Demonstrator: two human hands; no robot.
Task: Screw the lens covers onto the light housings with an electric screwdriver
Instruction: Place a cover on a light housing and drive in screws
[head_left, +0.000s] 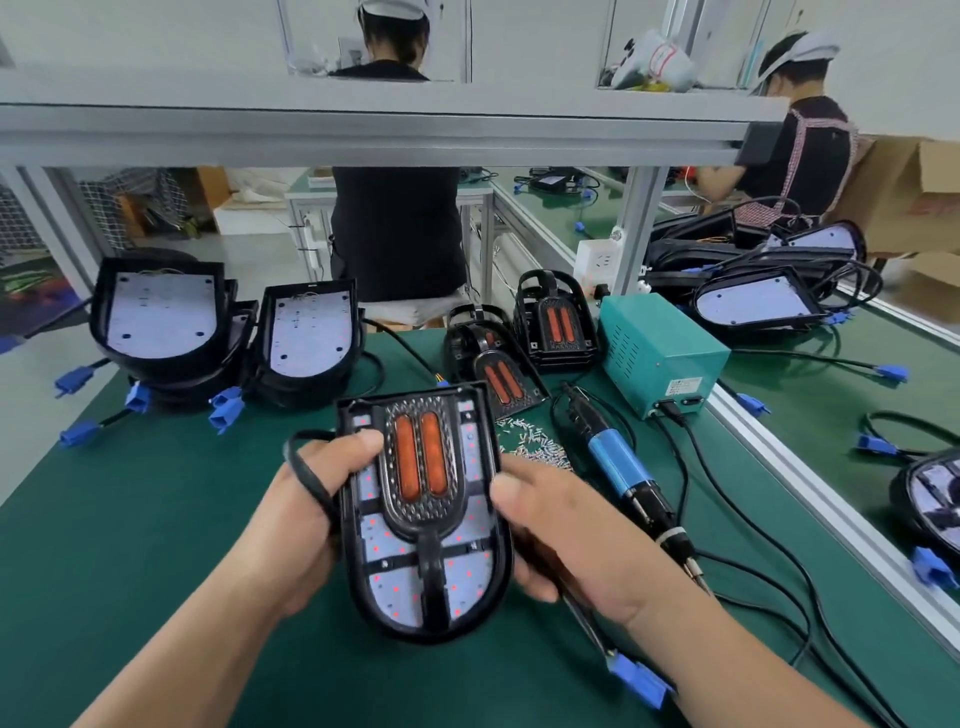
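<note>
Our left hand (306, 509) and right hand (566, 535) grip the light housing (410, 635), lens cover (415, 467) seated (unscrewed, we judge); next we need the electric screwdriver (621, 465) just rightward.

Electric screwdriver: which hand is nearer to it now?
Right. The right hand grips the light housing at its right edge, beside the electric screwdriver on the mat; the left hand grips its left edge, across the housing from the tool.

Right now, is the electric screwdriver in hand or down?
Down: the electric screwdriver lies on the green mat, right of the light housing.
</note>
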